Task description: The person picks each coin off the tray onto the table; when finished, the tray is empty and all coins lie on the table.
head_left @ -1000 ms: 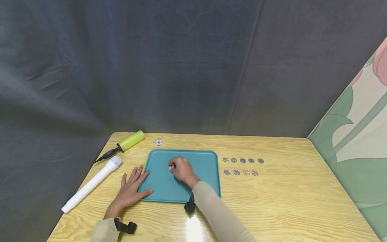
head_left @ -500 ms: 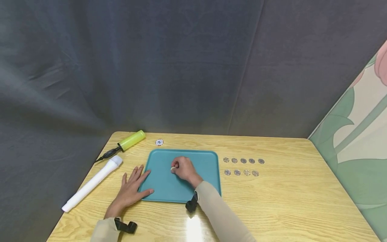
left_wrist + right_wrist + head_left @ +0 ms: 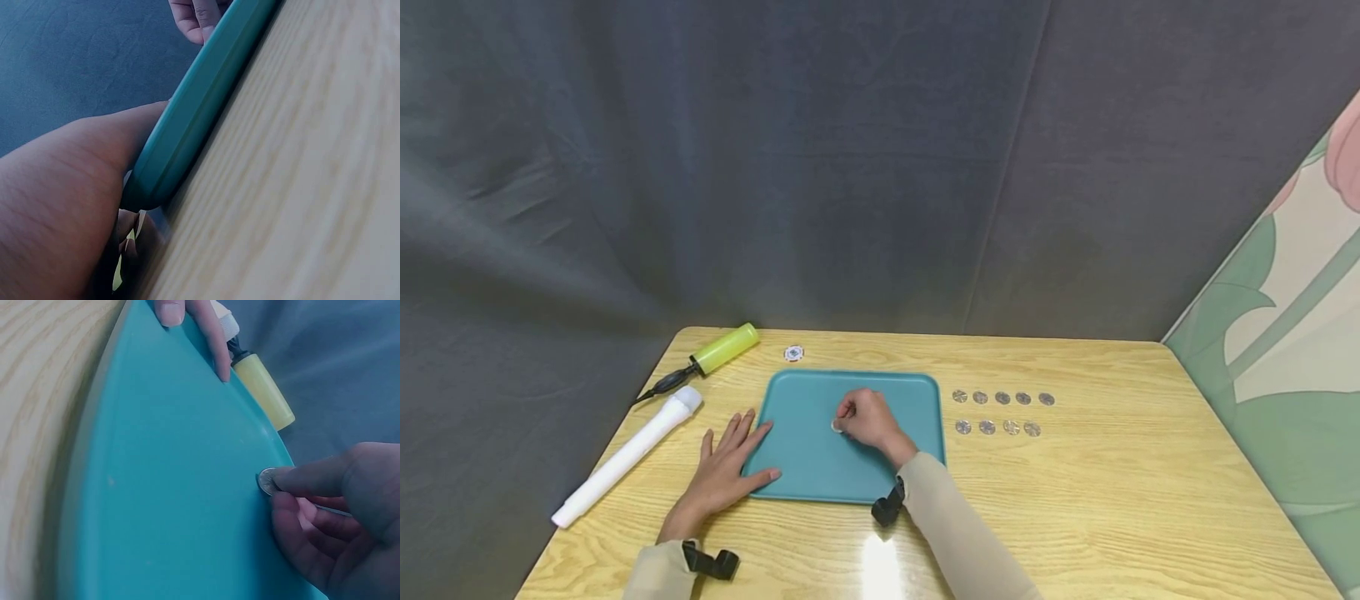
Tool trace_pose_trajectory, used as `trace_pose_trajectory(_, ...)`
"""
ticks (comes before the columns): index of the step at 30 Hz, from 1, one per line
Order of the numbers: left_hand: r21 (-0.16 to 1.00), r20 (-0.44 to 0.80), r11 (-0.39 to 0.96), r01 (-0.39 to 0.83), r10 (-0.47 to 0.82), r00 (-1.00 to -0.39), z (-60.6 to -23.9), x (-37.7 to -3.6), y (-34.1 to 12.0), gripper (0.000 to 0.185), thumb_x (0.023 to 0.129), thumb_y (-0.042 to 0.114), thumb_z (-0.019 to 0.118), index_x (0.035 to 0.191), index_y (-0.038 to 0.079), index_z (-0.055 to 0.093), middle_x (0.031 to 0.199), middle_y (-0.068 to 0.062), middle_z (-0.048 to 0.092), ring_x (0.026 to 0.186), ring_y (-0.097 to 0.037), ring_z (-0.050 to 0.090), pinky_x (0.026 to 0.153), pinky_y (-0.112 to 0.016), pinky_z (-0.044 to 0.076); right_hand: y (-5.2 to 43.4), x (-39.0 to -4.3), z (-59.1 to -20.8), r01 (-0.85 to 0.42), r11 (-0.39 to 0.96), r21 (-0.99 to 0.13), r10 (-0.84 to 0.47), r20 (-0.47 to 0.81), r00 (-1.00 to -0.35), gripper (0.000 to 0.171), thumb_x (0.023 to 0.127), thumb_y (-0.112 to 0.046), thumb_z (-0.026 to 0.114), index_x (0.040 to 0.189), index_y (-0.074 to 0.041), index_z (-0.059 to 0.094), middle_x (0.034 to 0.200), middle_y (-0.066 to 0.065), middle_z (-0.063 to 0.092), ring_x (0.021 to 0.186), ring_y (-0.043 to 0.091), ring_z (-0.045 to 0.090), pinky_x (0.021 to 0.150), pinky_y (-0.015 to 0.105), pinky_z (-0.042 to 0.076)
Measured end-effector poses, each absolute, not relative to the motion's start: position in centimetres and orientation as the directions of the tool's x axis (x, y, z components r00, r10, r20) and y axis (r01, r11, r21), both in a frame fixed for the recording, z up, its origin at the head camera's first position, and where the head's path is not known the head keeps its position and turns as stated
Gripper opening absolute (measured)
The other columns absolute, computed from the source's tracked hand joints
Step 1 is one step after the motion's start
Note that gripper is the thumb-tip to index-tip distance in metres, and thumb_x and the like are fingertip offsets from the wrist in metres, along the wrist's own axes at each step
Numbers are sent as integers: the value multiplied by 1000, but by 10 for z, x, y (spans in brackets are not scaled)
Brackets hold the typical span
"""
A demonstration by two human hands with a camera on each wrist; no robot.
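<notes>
No brand, label or legible writing anywhere; only a blurred pattern on the small white and blue disc near the table's far edge, too small to read.

Right hand over the middle of the teal tray, fingers curled, thumb and forefinger pinching a silver coin by its edge. Coin on edge or steeply tilted against the tray floor in the right wrist view, lower rim touching or just above the surface, cannot tell which; face detail not readable. Further metal behind the fingers glimpsed there, too hidden to identify.

Left hand flat on the wooden table, fingers straight and spread, holding nothing, thumb and forefinger lying against the tray's near left corner. In the left wrist view mostly the heel of the hand and the tray's rim, close and blurred. Hands apart, coin right of the left hand's fingertips with bare tray between.

Nine more silver coins in two rows on the table just right of the tray, five behind, four in front. White cylinder lying left of the left hand, and a yellow-green hand pump with a black hose behind it. Both sleeves cut off at the lower edge of the head view.
</notes>
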State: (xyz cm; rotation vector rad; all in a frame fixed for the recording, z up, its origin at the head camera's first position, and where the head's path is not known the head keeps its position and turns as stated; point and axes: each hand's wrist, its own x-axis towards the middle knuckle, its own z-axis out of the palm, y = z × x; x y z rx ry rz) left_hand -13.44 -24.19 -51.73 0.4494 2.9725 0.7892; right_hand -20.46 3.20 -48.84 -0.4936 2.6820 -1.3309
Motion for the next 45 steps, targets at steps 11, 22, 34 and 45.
trace_pose_trajectory(11, 502, 37, 824, 262, 282, -959, -518, -133, -242, 82, 88, 50, 70, 156, 16, 38, 167, -21, 19, 154, -49, 13, 113, -75, 0, 45, -204, -491, -161, 418, -894, -351, 5, -936, 7, 88, 0, 71, 81, -1, 71, 68, 10, 71, 53, 7, 65, 49, 22, 53)
trace_pose_trajectory(22, 503, 34, 824, 261, 282, -959, -517, -133, -241, 83, 88, 50, 70, 156, 16, 38, 167, -21, 19, 154, -49, 13, 113, -75, 0, 65, -205, -491, -81, 280, -956, -334, -18, -942, 5, 89, 2, 69, 87, 6, 73, 76, 20, 74, 57, 10, 69, 56, 28, 61)
trace_pose_trajectory(34, 502, 38, 824, 263, 283, -958, -516, -132, -241, 83, 88, 49, 70, 156, 15, 38, 167, -22, 19, 153, -50, 13, 114, -75, 0, 92, -202, -490, -2, 222, -975, -256, -56, -965, 8, 91, 4, 67, 94, 9, 72, 81, 22, 73, 61, 11, 71, 61, 30, 62)
trace_pose_trajectory(45, 499, 34, 826, 262, 283, -958, -517, -134, -241, 83, 88, 50, 70, 157, 17, 37, 167, -21, 19, 154, -49, 13, 114, -75, 0, 122, -200, -487, 59, 200, -978, -182, -96, -979, 11, 91, 3, 66, 97, 11, 70, 84, 19, 71, 64, 10, 71, 64, 28, 62)
